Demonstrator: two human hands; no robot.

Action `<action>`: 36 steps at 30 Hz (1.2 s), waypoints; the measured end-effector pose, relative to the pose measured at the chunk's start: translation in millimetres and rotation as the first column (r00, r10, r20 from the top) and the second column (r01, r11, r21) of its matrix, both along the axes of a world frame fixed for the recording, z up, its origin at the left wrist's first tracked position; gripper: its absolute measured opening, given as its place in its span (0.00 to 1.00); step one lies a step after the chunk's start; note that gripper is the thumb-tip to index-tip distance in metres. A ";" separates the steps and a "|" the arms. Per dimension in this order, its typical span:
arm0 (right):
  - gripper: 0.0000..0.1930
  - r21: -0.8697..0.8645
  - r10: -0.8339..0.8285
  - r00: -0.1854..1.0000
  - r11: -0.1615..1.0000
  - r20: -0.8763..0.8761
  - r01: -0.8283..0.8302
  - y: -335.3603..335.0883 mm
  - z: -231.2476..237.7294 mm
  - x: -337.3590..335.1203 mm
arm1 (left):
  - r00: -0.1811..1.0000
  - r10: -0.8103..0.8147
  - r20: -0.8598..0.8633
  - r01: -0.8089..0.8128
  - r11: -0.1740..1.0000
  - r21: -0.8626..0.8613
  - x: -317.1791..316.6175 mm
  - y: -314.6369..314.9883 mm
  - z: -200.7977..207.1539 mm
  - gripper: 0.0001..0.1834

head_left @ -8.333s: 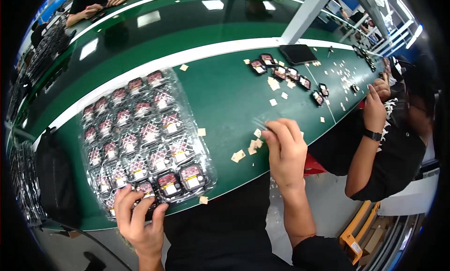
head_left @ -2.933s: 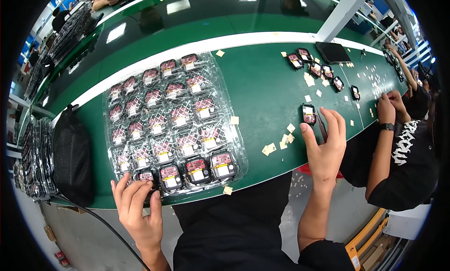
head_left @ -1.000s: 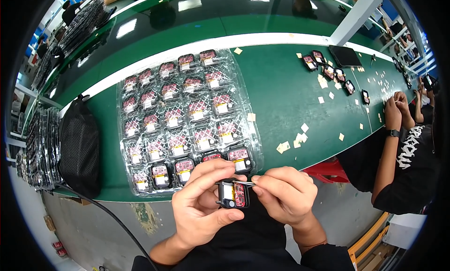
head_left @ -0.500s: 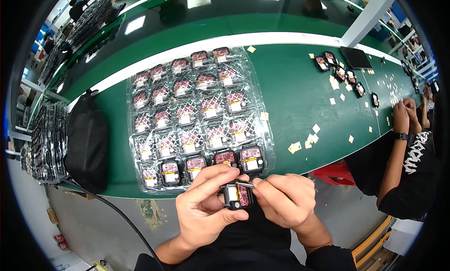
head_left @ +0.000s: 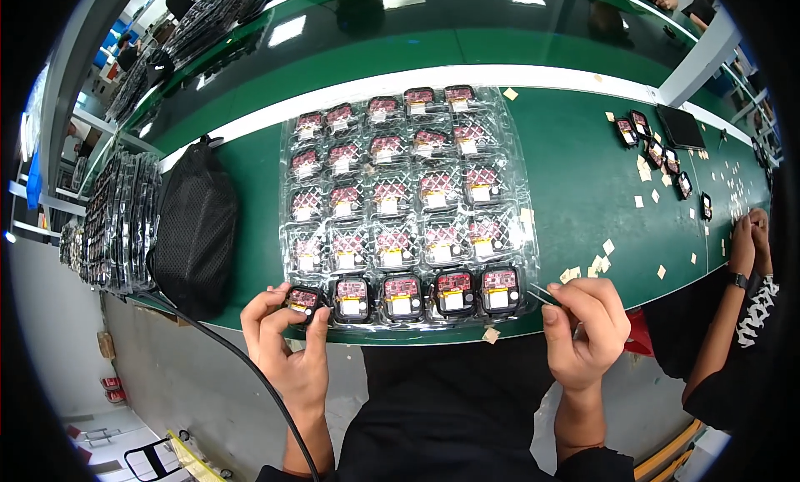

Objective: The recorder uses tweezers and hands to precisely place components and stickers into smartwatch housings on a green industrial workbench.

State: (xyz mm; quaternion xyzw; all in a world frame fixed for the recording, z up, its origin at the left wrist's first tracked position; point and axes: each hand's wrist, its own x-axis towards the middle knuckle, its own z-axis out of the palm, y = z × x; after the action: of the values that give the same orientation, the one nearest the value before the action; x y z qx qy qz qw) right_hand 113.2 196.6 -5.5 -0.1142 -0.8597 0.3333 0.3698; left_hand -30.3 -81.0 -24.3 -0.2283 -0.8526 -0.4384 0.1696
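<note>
My left hand has its thumb and fingers around a small black-cased device with a red circuit board, at the near left corner of the clear plastic tray. In my right hand, thumb and forefinger pinch thin metal tweezers, whose tip points toward the tray's near right corner. Rows of similar devices fill the tray, each showing a red board and a white patch. The near row, including a device at its right end, looks darker and sharper than those behind.
A black mesh bag and stacked plastic trays stand left, with a black cable crossing below. Pale paper squares and loose devices lie right, near a flat black panel. A co-worker's hands are far right.
My hands have parted: the left went to the tray's near left corner, the right moved rightward with the tweezers. The device held between them is no longer there. The whole view has shifted.
</note>
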 end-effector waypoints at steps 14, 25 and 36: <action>0.19 0.404 -0.689 0.624 0.723 0.367 0.560 125.3 -1.6 14.4 | 0.996 0.061 -0.060 -0.076 0.949 -0.305 2.1 8.8 16.7 0.04; 0.23 0.443 -0.795 0.468 0.605 0.386 0.662 166.0 0.1 39.4 | 0.990 0.025 -0.140 -0.056 0.974 -0.221 9.4 8.7 13.1 0.02; 0.17 0.354 -0.651 0.674 0.757 0.349 0.549 86.1 -4.2 17.4 | 0.868 -0.473 -0.152 0.481 0.877 0.016 53.2 66.9 23.8 0.06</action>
State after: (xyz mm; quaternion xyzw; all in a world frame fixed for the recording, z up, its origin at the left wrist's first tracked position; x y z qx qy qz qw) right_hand 130.5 282.7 -9.7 -0.4246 -0.8656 0.0593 0.2588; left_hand 22.9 -14.1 -0.5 -0.4581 -0.7432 -0.4718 0.1229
